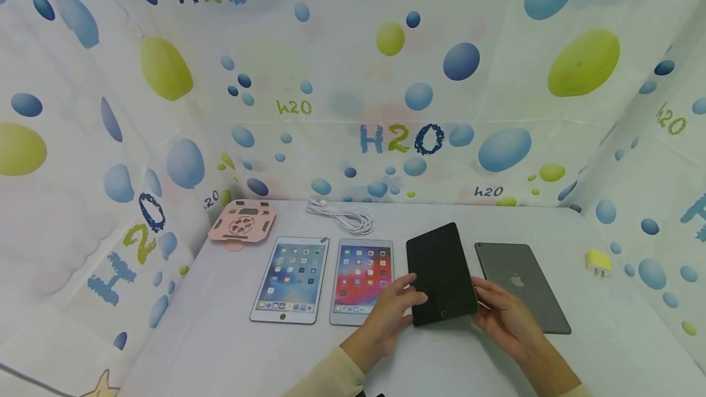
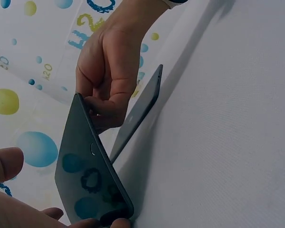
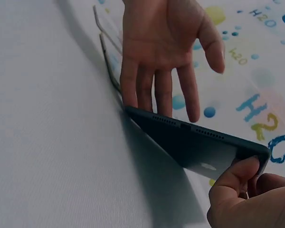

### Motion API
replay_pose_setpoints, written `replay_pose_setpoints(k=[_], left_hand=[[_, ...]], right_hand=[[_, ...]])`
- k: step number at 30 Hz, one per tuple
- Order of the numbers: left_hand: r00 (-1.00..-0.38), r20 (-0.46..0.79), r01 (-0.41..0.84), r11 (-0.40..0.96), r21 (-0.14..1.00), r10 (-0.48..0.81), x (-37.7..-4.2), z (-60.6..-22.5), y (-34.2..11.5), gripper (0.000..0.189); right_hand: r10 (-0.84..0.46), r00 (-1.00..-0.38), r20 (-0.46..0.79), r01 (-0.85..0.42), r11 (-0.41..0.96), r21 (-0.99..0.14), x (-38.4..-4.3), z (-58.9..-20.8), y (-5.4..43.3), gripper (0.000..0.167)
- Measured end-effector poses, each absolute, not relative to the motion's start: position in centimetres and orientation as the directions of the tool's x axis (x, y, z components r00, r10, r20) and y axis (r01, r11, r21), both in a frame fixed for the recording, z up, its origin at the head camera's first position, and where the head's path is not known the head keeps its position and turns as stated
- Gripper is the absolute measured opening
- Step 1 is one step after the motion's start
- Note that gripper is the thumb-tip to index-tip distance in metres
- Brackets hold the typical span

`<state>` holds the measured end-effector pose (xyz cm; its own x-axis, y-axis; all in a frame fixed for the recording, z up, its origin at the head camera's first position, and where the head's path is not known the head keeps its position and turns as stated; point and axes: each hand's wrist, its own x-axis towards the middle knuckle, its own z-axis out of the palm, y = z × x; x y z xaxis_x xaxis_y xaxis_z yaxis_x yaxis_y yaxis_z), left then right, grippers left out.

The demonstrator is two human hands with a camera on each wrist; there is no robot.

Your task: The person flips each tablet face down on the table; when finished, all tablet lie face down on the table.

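A black tablet (image 1: 441, 274) with a dark screen is held tilted up off the white table, its screen toward the head camera. My right hand (image 1: 510, 317) pinches its right edge near the lower corner, as the right wrist view also shows. At the opposite edge is my left hand (image 1: 386, 314), its fingers (image 3: 146, 88) fairly straight against the tablet and its thumb held away. A grey tablet (image 1: 526, 287) lies face down just right of the right hand. Partly behind the left hand lies a white tablet (image 1: 361, 274) with a lit red and blue home screen.
Another white tablet (image 1: 289, 280) lies screen up further left. Behind are a pink slotted stand (image 1: 242, 222) and a coiled white cable (image 1: 353, 220). A yellow and white charger plug (image 1: 598, 262) sits at the right. Patterned curtains (image 1: 331, 66) border the table's back and sides.
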<state>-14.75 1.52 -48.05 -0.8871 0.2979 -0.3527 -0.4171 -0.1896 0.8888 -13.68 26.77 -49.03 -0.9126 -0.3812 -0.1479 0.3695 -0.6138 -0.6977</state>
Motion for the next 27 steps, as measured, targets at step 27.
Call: replay_pose_setpoints(k=[27], left_hand=[[-0.868, -0.314, -0.361, -0.054, 0.931, 0.385, -15.0, -46.0, 2.3, 0.074]], right_hand=[[-0.647, -0.74, -0.182, 0.522, -0.382, -0.762, -15.2, -48.7, 22.7, 0.045]])
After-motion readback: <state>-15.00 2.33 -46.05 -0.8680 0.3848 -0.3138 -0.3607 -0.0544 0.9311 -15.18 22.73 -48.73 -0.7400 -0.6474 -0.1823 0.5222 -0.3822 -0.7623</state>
